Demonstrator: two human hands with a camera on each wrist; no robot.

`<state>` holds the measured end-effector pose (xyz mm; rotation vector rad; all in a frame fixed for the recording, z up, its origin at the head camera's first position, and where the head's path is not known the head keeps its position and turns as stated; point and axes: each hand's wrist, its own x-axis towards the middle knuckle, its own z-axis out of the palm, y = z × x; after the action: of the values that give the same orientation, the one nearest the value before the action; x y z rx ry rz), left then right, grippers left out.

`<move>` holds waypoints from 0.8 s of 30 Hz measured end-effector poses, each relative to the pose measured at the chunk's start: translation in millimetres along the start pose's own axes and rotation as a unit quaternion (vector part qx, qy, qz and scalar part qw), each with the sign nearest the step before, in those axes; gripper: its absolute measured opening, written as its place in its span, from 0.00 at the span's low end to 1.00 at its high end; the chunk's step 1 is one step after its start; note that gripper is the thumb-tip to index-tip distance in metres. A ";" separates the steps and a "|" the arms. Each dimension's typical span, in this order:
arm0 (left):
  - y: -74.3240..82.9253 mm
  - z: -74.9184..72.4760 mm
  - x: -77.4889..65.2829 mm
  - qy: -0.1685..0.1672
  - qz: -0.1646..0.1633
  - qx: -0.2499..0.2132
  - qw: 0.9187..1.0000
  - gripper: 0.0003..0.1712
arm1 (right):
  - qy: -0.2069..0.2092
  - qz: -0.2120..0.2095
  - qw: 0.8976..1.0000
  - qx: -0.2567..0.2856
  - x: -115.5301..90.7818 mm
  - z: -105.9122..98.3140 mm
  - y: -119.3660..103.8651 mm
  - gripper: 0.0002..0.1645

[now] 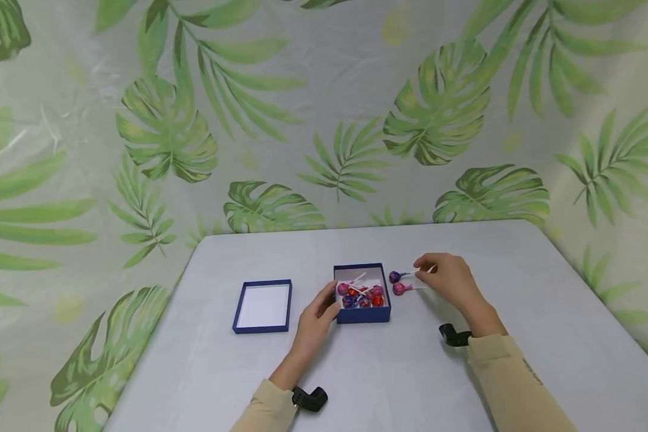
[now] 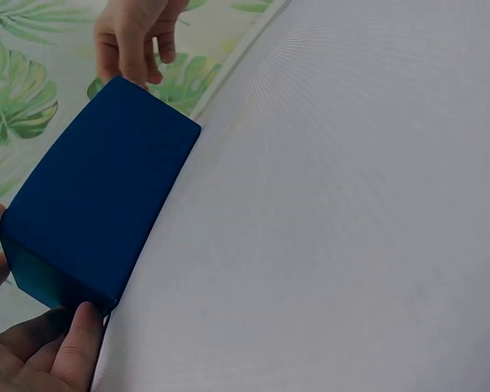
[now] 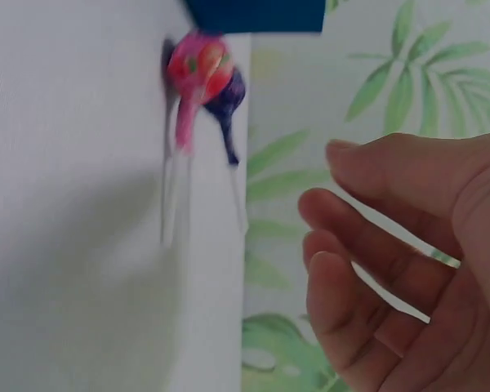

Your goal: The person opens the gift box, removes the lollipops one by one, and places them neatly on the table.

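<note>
Resting relaxed fingers of the left hand (image 1: 313,325) against the left side of a blue box (image 1: 363,315) holding lollipops (image 1: 348,301); holding the right hand (image 1: 452,283) empty, loosely parted, near two loose lollipops (image 1: 398,288) on the table (image 1: 394,372).

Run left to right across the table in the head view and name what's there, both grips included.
Shallow lid → left grip → blue box holding wrapped lollipops → two loose lollipops → right grip.

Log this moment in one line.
left hand: touches box | right hand: near two loose lollipops | box: open, lollipops inside | lid: off
</note>
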<state>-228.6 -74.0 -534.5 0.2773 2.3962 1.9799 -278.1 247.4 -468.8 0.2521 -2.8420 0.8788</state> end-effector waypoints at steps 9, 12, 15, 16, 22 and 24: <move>-0.6 3.8 -1.7 -0.001 -0.008 -0.003 1.000 0.29 | -0.003 0.000 0.999 0.040 -4.4 11.2 -20.7 0.15; 10.6 2.4 -6.4 -0.001 -0.013 -0.003 1.000 0.29 | 0.002 -0.014 0.998 0.055 -5.2 16.7 -26.1 0.16; 26.6 0.1 -11.4 -0.002 -0.005 -0.001 1.000 0.29 | 0.014 -0.034 0.997 0.074 -5.3 21.3 -34.2 0.17; 31.2 -0.6 -12.5 -0.003 -0.003 -0.001 1.000 0.28 | 0.017 -0.040 0.996 0.080 -5.4 23.0 -37.2 0.17; 36.2 -2.5 -13.0 0.000 0.000 0.000 1.000 0.28 | 0.004 -0.069 0.994 0.085 -4.0 37.0 -51.5 0.19; 36.3 -2.5 -13.3 0.002 0.001 -0.001 1.000 0.28 | -0.003 -0.075 0.994 0.079 -4.0 41.5 -55.3 0.19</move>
<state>-211.4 -71.9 -499.9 0.2777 2.3977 1.9852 -266.9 179.3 -473.4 0.4829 -2.7181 1.0726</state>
